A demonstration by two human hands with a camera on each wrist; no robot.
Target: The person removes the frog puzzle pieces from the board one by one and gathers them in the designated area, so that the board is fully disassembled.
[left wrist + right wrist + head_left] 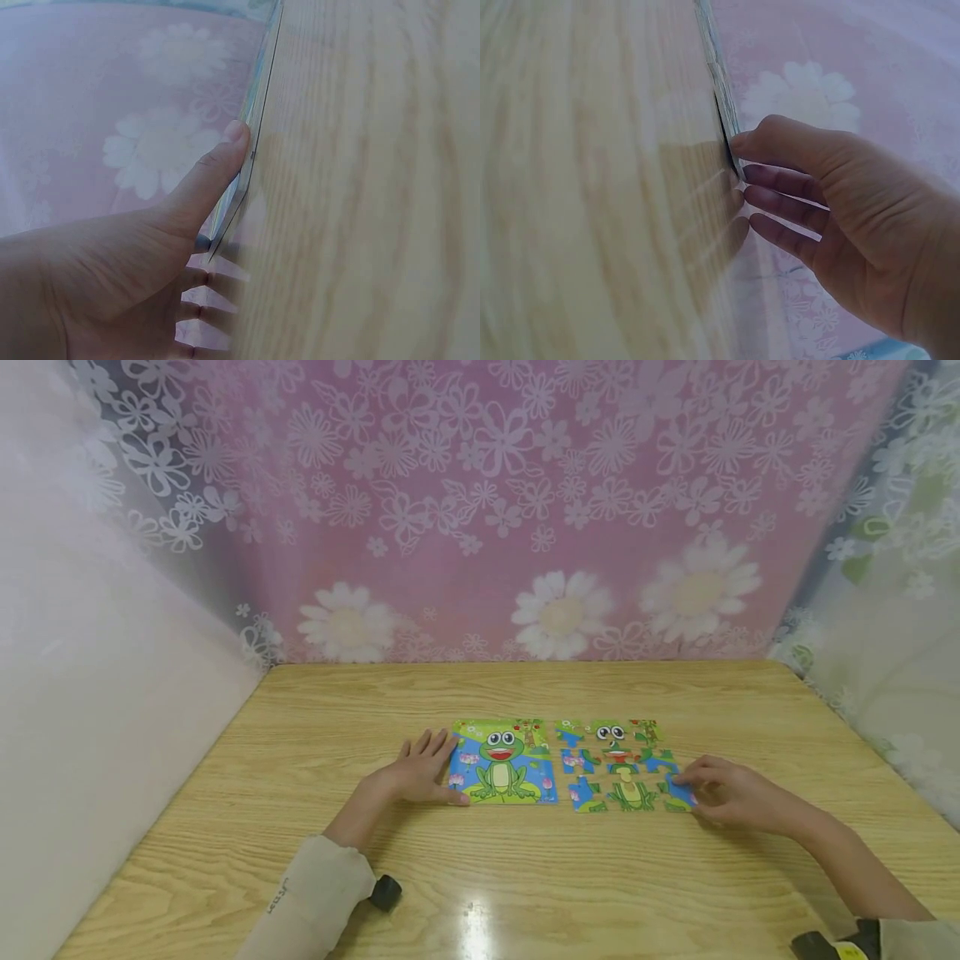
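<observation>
In the head view a frog picture board (501, 768) lies flat on the wooden table. My left hand (422, 770) rests at its left edge, fingers spread, with the thumb over the near left corner. The left wrist view shows that thumb (217, 169) lying along the board's edge. To the right are several frog puzzle pieces (632, 795), set in rows with gaps between them. My right hand (731, 792) pinches the blue and green corner puzzle piece (681, 793) at the near right. From the right wrist view, a dark gap shows beneath that piece's edge near my thumb (754, 141).
The wooden table (525, 868) stretches around the board and pieces. A pink floral curtain (480, 527) hangs behind its far edge, with pale sheets on both sides. Black wrist straps (386, 893) show near my sleeves.
</observation>
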